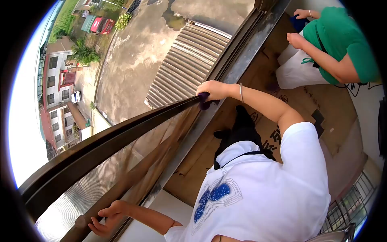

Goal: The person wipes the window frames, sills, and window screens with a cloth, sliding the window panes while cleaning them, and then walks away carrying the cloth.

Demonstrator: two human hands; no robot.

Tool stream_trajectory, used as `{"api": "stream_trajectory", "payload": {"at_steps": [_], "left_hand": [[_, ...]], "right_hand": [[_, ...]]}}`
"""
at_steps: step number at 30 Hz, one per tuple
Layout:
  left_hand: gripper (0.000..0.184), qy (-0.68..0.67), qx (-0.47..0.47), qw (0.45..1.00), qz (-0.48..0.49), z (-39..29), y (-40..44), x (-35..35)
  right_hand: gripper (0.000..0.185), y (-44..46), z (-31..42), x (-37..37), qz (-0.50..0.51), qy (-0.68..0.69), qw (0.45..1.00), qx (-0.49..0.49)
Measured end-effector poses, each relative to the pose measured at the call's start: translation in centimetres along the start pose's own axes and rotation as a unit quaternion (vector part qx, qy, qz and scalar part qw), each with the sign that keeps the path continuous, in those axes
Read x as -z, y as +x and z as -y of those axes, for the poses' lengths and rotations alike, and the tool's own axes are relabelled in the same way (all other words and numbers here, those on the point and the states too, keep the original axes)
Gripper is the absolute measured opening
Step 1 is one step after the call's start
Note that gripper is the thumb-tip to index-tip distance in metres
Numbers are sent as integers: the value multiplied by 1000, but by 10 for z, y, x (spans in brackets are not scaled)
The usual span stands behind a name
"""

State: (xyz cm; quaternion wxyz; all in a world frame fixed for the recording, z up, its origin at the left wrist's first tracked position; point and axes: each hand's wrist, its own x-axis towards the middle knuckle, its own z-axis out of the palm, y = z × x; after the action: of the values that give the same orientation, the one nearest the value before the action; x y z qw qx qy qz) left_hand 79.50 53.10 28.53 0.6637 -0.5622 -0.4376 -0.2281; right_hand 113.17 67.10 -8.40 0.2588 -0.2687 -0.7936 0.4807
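My right hand (213,89), with a bracelet on the wrist, is closed around a dark purple cloth (204,100). It presses the cloth at the end of a dark brown window frame (117,128). At the lower left, my left hand (108,218) is open, its fingers apart and slightly curled, beside a brown frame rail (131,177). Whether those fingers touch the rail, I cannot tell. Ribbed or meshed glazing (68,205) shows within the frame. Part of the purple cloth is hidden under my right hand.
A co-worker in a green top (338,40) stands at upper right, one hand at a dark blue cloth (297,23). Printed cardboard (306,101) covers the floor. A metal sill (238,66) borders the opening; outside lies a corrugated roof (189,60) and a yard far below.
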Motion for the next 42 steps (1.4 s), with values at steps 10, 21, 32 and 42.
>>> {"api": "stream_trajectory", "payload": {"at_steps": [10,21,32,42], "left_hand": [[26,22,-35,999,-12,-13,14,-13],[25,31,18,999,-7,-1,0,5],[16,-46,58,997,-36,1,4,2],[16,-59,80,994,-40,-5,-1,1]], "right_hand": [[25,4,-100,-31,80,-238,968,19],[21,9,52,30,1,-69,995,69],[26,85,337,175,-83,-17,961,261],[23,46,216,114,-48,33,992,112]]}}
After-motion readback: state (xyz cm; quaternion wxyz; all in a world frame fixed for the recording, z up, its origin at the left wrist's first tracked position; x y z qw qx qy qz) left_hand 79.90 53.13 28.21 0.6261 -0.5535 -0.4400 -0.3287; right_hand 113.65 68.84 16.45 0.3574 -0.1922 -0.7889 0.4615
